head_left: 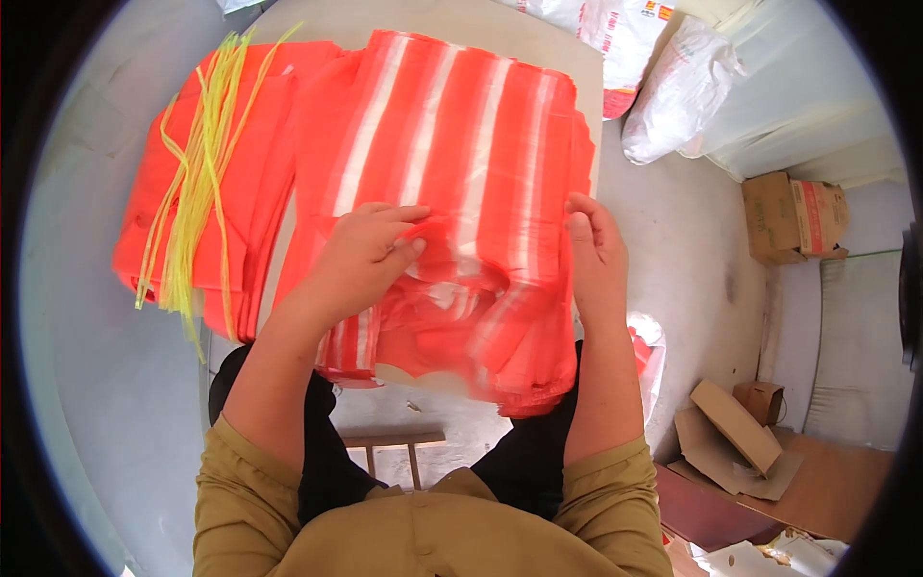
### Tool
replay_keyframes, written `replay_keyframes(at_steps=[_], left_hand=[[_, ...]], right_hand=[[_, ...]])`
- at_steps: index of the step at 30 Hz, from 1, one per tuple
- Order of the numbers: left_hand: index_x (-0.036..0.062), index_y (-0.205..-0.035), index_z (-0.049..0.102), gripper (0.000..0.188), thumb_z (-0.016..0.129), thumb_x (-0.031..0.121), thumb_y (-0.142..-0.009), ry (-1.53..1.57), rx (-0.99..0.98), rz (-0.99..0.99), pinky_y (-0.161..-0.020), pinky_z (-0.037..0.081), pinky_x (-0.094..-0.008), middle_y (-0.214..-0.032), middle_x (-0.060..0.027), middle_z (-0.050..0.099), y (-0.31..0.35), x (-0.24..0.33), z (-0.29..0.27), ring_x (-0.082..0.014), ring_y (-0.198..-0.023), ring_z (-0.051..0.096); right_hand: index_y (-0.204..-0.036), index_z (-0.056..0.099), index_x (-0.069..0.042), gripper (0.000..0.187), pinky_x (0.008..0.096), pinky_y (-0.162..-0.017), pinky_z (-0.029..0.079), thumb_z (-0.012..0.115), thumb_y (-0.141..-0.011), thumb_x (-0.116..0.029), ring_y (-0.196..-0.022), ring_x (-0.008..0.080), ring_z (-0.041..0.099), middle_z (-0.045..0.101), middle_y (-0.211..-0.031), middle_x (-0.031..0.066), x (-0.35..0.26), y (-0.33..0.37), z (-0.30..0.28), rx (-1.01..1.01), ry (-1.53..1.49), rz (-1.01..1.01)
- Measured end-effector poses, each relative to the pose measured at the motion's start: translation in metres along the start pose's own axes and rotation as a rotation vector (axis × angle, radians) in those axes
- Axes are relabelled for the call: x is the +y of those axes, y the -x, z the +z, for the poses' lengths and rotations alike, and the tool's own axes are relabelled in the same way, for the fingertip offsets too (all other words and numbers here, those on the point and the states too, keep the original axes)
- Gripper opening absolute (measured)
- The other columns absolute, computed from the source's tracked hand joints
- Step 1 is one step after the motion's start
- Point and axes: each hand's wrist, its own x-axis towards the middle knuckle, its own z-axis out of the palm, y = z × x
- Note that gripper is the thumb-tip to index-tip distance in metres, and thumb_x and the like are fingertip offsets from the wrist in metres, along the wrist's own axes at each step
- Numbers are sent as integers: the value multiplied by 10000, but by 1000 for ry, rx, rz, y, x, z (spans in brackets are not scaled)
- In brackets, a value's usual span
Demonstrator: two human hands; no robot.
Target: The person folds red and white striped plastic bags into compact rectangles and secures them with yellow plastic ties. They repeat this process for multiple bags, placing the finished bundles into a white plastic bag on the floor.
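Note:
A thick stack of thin red-and-white striped plastic sheets [444, 144] lies in front of me, its near part crumpled and folded back on itself. My left hand [370, 252] rests on the stack's left side, thumb and fingers pinching a raised fold of red plastic. At the right edge of the stack is my right hand [598, 252], its fingers curled and its thumb against the plastic's edge. The near lower end of the sheets hangs towards my lap and is partly blurred.
Yellow plastic strips [207, 163] lie across a pile of folded red plastic [260, 125] on the left. The pale tabletop [461, 21] shows behind. White sacks [681, 88] stand at the back right; cardboard boxes [793, 219] are further right. A wooden stool [396, 442] shows below.

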Motion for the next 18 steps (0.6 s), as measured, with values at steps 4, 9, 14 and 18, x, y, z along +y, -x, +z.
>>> replay_keyframes(at_steps=[4, 9, 14, 18], left_hand=[[77, -1435, 648, 376, 609, 133, -1065, 83, -55, -94, -942, 502, -351, -1145, -114, 634, 1, 2, -3, -236, -1059, 603], [60, -1430, 648, 358, 580, 138, -1088, 134, -62, -58, -974, 488, -339, -1193, -108, 646, -2, -2, -2, -224, -1119, 603], [48, -1423, 649, 346, 568, 136, -1099, 157, -71, -74, -1016, 476, -339, -1234, -103, 657, 0, -2, -2, -221, -1180, 604], [46, -1414, 652, 339, 569, 121, -1093, 142, -55, -60, -1034, 474, -348, -1239, -110, 664, 3, -1, -2, -229, -1198, 608]], right_hand=[[-1514, 525, -23, 516, 345, -991, 516, 505, -1134, -371, -1117, 169, 662, 623, -1397, 99, 20, 5, -32, -82, 123, 94], [-1611, 399, -42, 606, 352, -1022, 502, 461, -1143, -422, -1172, 179, 655, 499, -1564, 130, 23, 22, -32, -233, -30, 159], [-1567, 461, 11, 540, 408, -1227, 346, 538, -1101, -249, -1496, 279, 456, 529, -1571, 180, -10, 42, -14, -179, -312, 160], [-1547, 480, 19, 611, 417, -1201, 382, 515, -1108, -406, -1462, 268, 497, 535, -1571, 164, -14, 51, -24, -449, -437, 27]])
